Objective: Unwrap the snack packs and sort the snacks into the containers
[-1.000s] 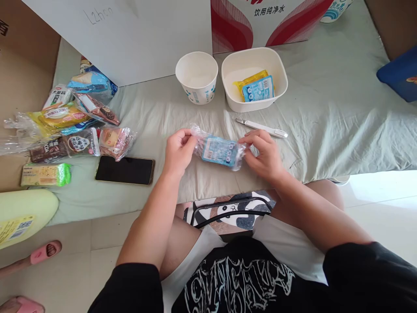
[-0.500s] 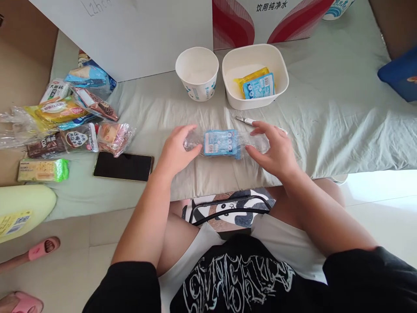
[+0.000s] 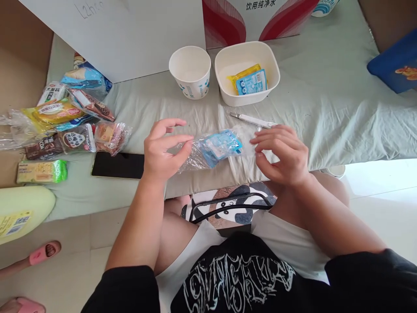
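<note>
A blue printed packet (image 3: 222, 145) lies tilted in a loose, clear plastic wrapper (image 3: 193, 159) on the cloth in front of me. My left hand (image 3: 167, 148) is at the wrapper's left side; thumb and index finger come together at its upper edge, the other fingers curved apart. On the opposite side is my right hand (image 3: 280, 152), its fingers bent and its thumb separate, beside the wrapper's right end, with nothing visible held. A slim white-handled cutter (image 3: 252, 120) rests just beyond the packet, near the right fingertips.
A white paper cup (image 3: 190, 71) and a white tub (image 3: 247, 98) holding blue and yellow packets stand behind. Several wrapped snacks (image 3: 80, 134) and a black phone (image 3: 117, 165) lie left. Large cartons (image 3: 146, 39) block the back. Another person's pink slippers (image 3: 45, 252) show below.
The packet has turned from level to slanted, and its wrapper spreads toward the lower left. My left thumb and index finger have closed together; the right fingers have curled. The view has shifted slightly.
</note>
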The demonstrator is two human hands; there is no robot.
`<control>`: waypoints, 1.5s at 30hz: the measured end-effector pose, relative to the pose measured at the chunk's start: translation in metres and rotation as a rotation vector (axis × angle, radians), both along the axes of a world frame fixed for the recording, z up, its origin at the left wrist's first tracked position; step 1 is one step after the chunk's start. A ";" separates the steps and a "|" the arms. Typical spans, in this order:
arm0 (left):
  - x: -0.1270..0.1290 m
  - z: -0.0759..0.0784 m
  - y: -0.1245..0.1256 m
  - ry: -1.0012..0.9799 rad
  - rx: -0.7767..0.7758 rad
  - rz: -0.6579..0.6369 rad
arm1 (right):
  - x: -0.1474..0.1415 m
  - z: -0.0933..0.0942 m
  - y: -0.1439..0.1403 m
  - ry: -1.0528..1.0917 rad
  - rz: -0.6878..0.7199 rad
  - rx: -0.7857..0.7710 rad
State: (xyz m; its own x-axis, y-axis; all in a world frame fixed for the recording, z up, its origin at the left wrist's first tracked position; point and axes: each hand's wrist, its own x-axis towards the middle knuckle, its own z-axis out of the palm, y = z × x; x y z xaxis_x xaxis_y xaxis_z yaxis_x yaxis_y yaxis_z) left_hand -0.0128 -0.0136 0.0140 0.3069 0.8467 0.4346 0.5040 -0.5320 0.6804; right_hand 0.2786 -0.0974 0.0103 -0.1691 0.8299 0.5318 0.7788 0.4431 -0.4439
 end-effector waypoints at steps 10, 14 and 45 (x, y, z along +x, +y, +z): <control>-0.031 0.026 0.001 0.129 -0.965 -0.571 | -0.004 -0.012 0.001 -0.315 0.157 -0.586; -0.029 0.021 0.004 0.006 -0.833 -0.320 | -0.013 -0.018 0.007 -0.254 -0.100 -0.552; -0.020 -0.027 0.031 0.010 -0.748 0.173 | -0.032 -0.045 0.040 0.219 0.139 -0.276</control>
